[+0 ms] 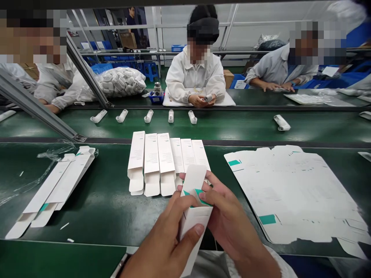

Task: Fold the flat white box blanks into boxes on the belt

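Both my hands hold one white carton with teal marks [193, 216] just above the near edge of the green bench. My left hand [171, 235] grips its lower body, thumb pressed on the front face. My right hand [223, 208] pinches the upper end, fingers closed around the raised flap [193, 177]. Right behind it, several folded white cartons [162, 162] lie side by side in a row with their flaps open toward me.
A stack of flat carton blanks [295, 193] lies at right. Two long flat cartons [55, 185] and clear plastic wrap [49, 152] lie at left. White plastic parts [171, 116] ride the green conveyor. Three people in white coats work across it; a bag of parts [121, 82] sits there.
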A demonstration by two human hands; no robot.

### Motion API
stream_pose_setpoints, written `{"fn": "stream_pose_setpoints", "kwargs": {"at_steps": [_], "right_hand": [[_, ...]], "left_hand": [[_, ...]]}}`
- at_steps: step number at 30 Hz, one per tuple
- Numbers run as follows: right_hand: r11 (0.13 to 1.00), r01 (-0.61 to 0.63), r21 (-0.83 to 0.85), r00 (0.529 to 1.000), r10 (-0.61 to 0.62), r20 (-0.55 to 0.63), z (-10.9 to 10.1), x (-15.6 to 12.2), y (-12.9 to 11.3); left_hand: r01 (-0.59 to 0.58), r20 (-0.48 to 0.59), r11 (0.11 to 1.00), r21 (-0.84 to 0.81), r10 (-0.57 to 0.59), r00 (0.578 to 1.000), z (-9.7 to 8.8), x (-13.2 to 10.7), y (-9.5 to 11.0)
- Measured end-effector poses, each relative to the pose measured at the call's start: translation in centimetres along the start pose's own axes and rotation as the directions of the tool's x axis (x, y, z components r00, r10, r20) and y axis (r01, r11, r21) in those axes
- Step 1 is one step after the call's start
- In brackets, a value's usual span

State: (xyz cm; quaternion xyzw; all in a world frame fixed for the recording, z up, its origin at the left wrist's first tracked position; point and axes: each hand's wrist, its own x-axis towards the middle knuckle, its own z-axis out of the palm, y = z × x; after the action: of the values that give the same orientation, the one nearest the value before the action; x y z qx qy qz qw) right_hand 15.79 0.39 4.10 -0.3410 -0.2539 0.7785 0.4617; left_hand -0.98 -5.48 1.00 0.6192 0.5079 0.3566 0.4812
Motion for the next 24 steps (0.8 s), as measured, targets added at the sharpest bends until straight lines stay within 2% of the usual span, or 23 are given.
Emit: {"fn": "stream_pose_setpoints", "kwargs": {"at_steps": [2,5,7,9,14,19,24], "right_hand": [[0.996,0.011,-0.085,0.999,-0.007,0.043,-0.4,0.1,-0.2],[0.949,0.203,-0.241,0.977,-0.178,0.12,-1.3,0.4,0.4],[0.886,0.329,-0.326,0.944,-0.296,0.146,-1.6,0.7,1.0],[0.852,0.379,-0.363,0.925,-0.359,0.122,-1.6,1.0,1.2],[0.844,0.359,-0.398,0.933,-0.343,0.113,-1.5,1.1,0.8],[0.826,0.347,-0.444,0.931,-0.361,0.057,-1.8,0.9,1.0],[0.866,0.319,-0.384,0.947,-0.312,0.083,-2.1,1.4,0.9]], "left_hand": [[-0.007,-0.033,0.998,-0.064,0.005,0.999,-0.1,0.0,-0.4],[-0.031,-0.181,0.965,-0.262,-0.017,0.983,-0.1,0.2,-0.9],[-0.039,-0.201,0.941,-0.336,-0.031,0.979,-0.2,0.7,-0.7],[-0.049,-0.19,0.934,-0.354,-0.02,0.982,-0.4,1.3,-0.2],[-0.056,-0.201,0.939,-0.339,-0.014,0.979,-0.4,2.4,0.4],[-0.043,-0.191,0.923,-0.382,-0.033,0.981,-0.2,2.3,0.2],[-0.035,-0.184,0.927,-0.374,-0.037,0.982,-0.4,2.2,0.3]]}}
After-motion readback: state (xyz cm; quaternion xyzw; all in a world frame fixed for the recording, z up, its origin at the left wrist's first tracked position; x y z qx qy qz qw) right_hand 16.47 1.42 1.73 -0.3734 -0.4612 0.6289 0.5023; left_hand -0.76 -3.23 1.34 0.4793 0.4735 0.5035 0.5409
